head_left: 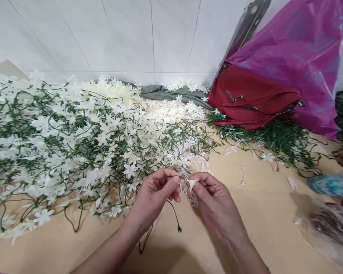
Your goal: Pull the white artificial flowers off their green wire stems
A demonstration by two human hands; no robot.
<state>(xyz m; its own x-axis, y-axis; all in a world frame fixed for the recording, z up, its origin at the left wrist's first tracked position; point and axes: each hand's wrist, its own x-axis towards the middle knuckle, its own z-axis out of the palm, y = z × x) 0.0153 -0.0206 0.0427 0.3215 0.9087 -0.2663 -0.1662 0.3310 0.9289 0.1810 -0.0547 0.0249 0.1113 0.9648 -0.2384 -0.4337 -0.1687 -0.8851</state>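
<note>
Near the middle of the view, my left hand (159, 194) pinches a thin green stem (175, 214) between thumb and forefinger; its lower part hangs below the fingers and ends in a small green tip. Close to its right, my right hand (212, 196) holds a small white flower (192, 184) between thumb and fingertips. A narrow gap separates the two hands. Beyond them and to the left spreads a large heap of white flowers on green stems (82, 140). Thin white stamen pieces (192, 150) lie just behind my hands.
A red bag (251, 95) and a purple plastic bag (305, 57) stand at the back right, with green stems (279, 139) before them. Loose white petals (174, 110) lie by the tiled wall. Clear plastic wrapping (331, 228) is at the right edge of the tan surface (268, 228).
</note>
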